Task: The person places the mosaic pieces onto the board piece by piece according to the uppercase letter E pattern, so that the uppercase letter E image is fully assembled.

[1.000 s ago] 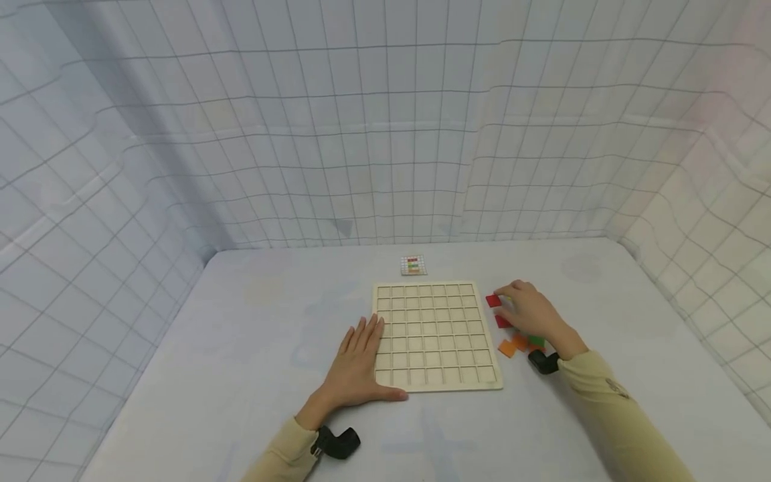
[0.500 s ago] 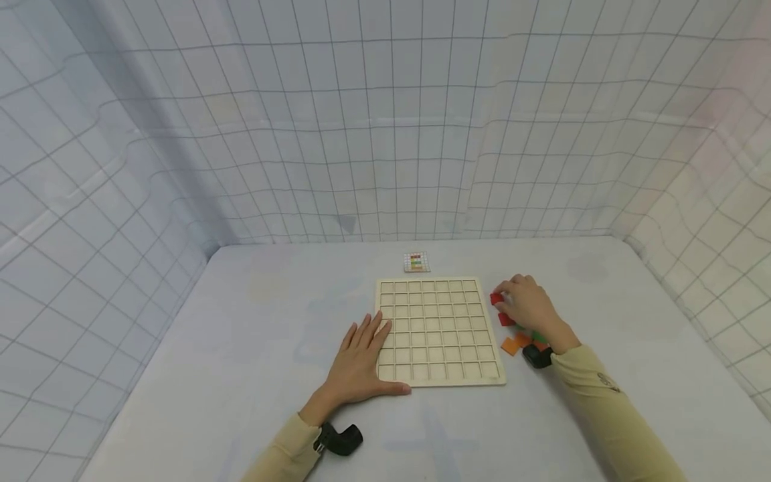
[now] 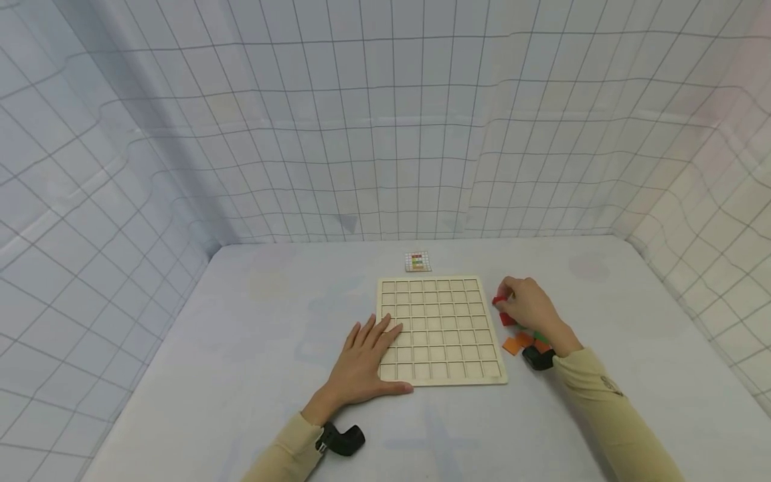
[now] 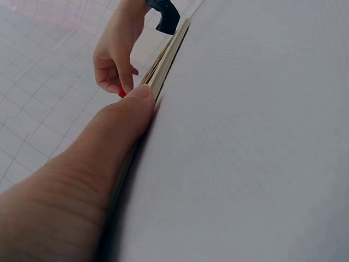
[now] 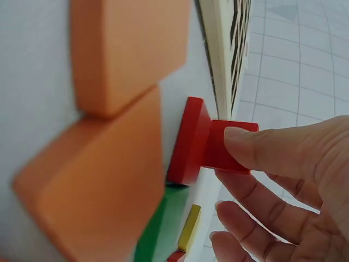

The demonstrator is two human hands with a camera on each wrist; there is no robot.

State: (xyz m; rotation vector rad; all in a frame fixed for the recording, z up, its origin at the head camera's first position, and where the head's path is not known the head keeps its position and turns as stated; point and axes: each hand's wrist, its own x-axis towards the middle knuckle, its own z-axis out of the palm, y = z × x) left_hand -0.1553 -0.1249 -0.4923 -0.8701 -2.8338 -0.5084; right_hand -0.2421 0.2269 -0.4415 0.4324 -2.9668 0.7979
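Note:
A pale wooden grid board [image 3: 442, 335] with square cells lies on the table. My left hand [image 3: 361, 365] rests spread over its left edge, thumb along the near edge; in the left wrist view the thumb [image 4: 103, 131] lies against the board's side. Beyond the board's right edge, my right hand [image 3: 530, 308] pinches a red square tile [image 5: 226, 144] between thumb and fingers, tilted up. Right beside it a second red tile [image 5: 188, 142] lies on the table. Orange tiles [image 5: 98, 180], a green tile [image 5: 161, 224] and a yellow tile [image 5: 189, 228] lie close by.
Behind the board lies a small pattern card [image 3: 417, 261] with a grid of coloured squares. A white cloth covers the table [image 3: 271, 314]. Grid-patterned curtains [image 3: 421, 134] hang behind and on both sides.
My right fingers have closed on the far red tile and tipped it up from the table. My left hand's fingers have slid slightly farther onto the board. The head view has shifted a little.

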